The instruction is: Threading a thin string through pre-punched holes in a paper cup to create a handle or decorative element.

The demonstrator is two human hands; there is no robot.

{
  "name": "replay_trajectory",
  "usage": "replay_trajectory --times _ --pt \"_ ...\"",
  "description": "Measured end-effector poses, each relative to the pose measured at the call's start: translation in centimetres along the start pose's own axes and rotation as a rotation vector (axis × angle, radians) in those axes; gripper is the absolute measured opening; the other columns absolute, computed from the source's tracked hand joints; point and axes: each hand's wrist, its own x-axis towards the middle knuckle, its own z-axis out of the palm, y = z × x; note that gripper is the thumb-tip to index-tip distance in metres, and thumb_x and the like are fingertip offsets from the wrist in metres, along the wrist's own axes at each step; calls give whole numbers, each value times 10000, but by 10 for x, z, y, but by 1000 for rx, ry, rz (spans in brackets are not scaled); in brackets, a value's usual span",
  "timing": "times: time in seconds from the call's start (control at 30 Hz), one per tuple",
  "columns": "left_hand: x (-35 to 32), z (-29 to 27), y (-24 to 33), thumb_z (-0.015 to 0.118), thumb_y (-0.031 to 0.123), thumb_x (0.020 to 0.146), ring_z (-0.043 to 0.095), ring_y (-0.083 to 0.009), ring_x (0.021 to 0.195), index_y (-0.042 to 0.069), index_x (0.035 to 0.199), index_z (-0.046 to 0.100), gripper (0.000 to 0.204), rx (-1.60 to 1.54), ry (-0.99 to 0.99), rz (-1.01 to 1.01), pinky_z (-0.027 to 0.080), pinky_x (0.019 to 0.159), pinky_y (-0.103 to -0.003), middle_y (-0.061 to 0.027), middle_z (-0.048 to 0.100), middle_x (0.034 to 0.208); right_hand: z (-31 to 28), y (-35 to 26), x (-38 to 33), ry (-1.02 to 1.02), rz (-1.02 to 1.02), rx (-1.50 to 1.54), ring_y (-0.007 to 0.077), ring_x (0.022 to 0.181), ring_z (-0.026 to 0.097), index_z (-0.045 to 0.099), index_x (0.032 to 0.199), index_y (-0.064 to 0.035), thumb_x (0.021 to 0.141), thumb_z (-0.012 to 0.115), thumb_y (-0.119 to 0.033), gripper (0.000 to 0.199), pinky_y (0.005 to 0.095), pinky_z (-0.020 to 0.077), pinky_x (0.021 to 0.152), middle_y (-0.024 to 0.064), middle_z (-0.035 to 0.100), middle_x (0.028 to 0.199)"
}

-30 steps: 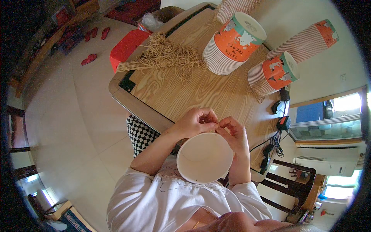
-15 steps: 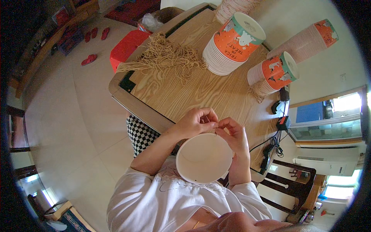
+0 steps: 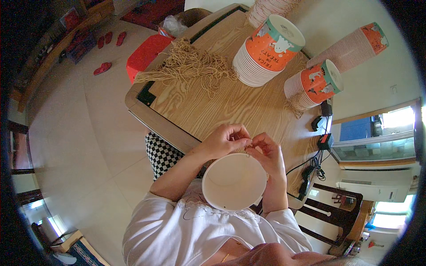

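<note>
A white paper bucket (image 3: 235, 182) rests against my body, its open mouth facing up and its inside bare. Just beyond its far rim, my left hand (image 3: 227, 142) and my right hand (image 3: 267, 155) meet, thumbs and fingertips pinched together. A small end of tan string (image 3: 247, 154) shows below the right fingertips at the rim; the rest of it is hidden in the fingers. Farther off, a loose heap of the same tan string (image 3: 191, 66) lies on the wooden table (image 3: 191, 113).
Nested stacks of orange and green paper buckets stand upside down: a large stack (image 3: 268, 51), a smaller one (image 3: 313, 84) with string beside it, and a long one (image 3: 348, 46) behind. Black cables and adapters (image 3: 317, 162) line the right edge. A red stool (image 3: 144, 57) stands at left.
My right fingers have shifted slightly at the rim, and the string end shows a little more. The bucket and my left hand have barely moved.
</note>
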Motion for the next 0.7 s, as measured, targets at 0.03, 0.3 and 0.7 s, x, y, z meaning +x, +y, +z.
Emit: replay_trajectory --times 0.03,0.3,0.7 --pt "0 0 0 626 103 803 559 -73 702 19 839 599 95 0 0 0 454 629 -241 -23 621 753 0 0 0 0 0 0 104 802 544 574 846 -17 758 644 3 115 228 431 729 19 582 836" --pt "3 -1 -11 626 173 817 496 -29 639 36 841 606 141 -82 42 -10 406 568 -201 28 577 701 -1 1 0 -3 19 -69 93 780 545 587 829 -23 759 649 -6 94 228 436 712 8 587 801" --pt "3 -1 -8 655 159 792 506 -44 626 34 814 606 136 -39 52 6 419 562 -217 11 592 698 -2 1 0 -12 29 -71 99 782 557 602 836 -14 763 646 -14 85 231 444 713 20 596 800"
